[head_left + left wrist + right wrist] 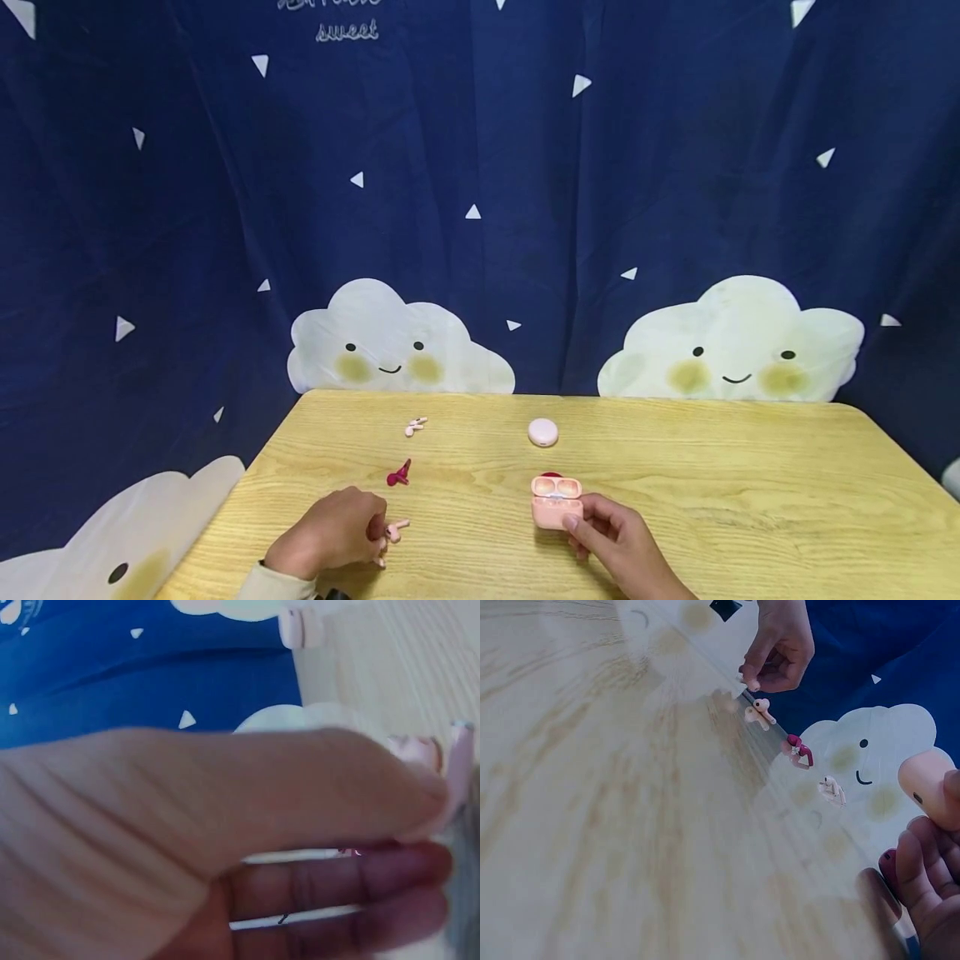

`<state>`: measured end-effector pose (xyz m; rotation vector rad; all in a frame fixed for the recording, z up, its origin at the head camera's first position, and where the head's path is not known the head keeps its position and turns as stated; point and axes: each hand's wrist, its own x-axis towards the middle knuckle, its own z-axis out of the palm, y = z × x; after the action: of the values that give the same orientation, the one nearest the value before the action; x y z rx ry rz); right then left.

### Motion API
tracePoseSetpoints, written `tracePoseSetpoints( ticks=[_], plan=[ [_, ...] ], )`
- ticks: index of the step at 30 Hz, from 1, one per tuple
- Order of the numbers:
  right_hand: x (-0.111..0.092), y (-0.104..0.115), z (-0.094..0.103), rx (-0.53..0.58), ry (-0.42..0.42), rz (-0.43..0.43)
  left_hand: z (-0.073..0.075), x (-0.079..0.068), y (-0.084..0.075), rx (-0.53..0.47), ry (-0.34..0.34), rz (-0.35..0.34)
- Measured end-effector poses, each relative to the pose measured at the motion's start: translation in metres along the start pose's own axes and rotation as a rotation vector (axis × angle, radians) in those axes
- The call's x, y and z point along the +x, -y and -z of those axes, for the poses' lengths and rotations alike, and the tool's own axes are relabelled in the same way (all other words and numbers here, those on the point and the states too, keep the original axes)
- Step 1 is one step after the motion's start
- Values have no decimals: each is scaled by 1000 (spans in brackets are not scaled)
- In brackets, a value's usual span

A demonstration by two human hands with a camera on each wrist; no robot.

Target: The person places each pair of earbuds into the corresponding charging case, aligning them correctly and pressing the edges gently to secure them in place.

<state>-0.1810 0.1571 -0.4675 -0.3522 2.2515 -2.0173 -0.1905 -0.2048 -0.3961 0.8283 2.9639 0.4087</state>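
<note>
My left hand pinches a pink earbud between thumb and fingers, low over the table's left side. Just beyond the fingertips a second pink earbud lies on the wood. In the left wrist view the thumb partly covers the pinched earbud. My right hand grips a pink charging case by its right side, thumb on the front. Its lid is raised, showing two hollows inside. In the right wrist view the case is seen from behind and below.
A pair of dark red earbuds and a pair of pale pink earbuds lie farther back on the left. A round pale pink case sits at the back, and a dark red case is mostly hidden behind the held one.
</note>
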Motion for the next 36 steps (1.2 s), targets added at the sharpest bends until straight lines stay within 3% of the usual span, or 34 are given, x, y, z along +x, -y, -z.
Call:
tracePoseSetpoints(
  ticks=[7, 12, 20, 24, 29, 36],
  plan=[
    [1, -1, 0, -10, 4, 30, 9, 11, -13, -104, -48, -113],
    [2, -1, 0, -5, 14, 35, 10, 23, -25, -132, -119, -192],
    [6, 2, 0, -30, -1, 79, 9, 49, -54, -154, -190, -210],
    [10, 2, 0, -34, 2, 103, 8, 62, -66, -111, -219, -267],
    [15, -1, 0, -36, 17, 140, 8, 75, -79, -38, -228, -291],
    [17, -1, -3, 0, 32, 102, 6, 87, -90, 13, -269, -314]
  ],
)
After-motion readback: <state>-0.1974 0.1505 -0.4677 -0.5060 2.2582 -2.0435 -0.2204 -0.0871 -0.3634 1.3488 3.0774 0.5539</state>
